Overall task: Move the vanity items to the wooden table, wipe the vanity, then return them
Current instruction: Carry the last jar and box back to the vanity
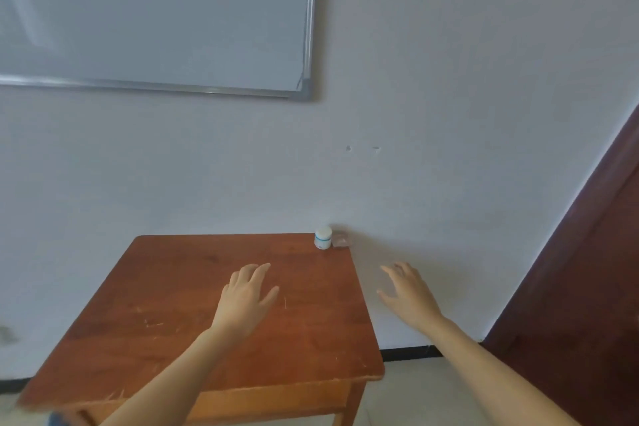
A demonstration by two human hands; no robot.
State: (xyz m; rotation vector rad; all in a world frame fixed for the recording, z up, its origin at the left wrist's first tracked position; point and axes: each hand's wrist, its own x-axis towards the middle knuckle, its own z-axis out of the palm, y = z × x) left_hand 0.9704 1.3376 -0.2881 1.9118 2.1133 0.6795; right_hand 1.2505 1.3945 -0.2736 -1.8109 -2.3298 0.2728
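Facing a pale wall, with a whiteboard (155, 10) hanging at ten o'clock and a dark door (587, 270) closing off four o'clock. Standing at six o'clock of the wooden table (173, 304), looking down over its scratched top, with no vanity showing anywhere. Holding the left hand (245, 297) spread and empty above the table's middle, fingers loosely straight. Holding the right hand (408, 294) likewise spread and gripping nothing, out past the table's three o'clock edge. Finding a small white jar (323, 238) with a blue band standing upright at the table's one o'clock corner, just beside a small brown item (341, 240) too blurred to identify. Judging both to be sitting hard by the far edge: risking, by a careless sweep of the right hand, knocking one off that corner, or, by pinching only the jar's lid, letting it slip.
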